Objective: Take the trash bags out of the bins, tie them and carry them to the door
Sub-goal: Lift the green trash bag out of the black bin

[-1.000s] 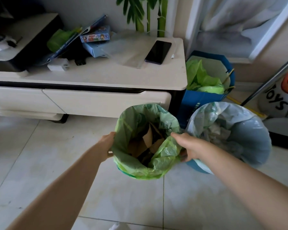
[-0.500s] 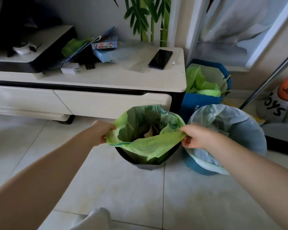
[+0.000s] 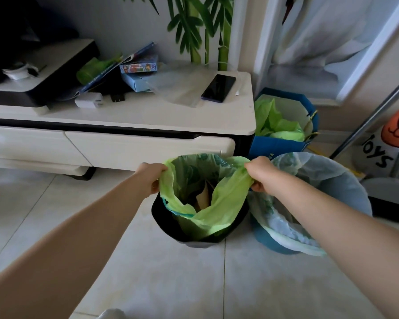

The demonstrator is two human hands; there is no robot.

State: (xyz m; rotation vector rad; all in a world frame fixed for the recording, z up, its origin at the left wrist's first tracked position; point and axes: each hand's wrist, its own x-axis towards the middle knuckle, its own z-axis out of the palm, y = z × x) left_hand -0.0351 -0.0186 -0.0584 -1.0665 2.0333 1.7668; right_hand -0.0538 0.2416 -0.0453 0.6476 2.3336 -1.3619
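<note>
Both hands, left hand [image 3: 150, 178] and right hand [image 3: 262, 173], pinching green bag [image 3: 219, 203] rim; bag contents mostly hidden.

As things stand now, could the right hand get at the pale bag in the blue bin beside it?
Probably yes. The right hand lies right beside the pale bag, with nothing between them, but its fingers are closed on the green bag and must release it first.

Bare forearms — no sleeves, unadorned.

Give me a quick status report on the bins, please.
Left hand and right hand grip thin green plastic bag, half out of black round bin. Nothing blocking.
</note>
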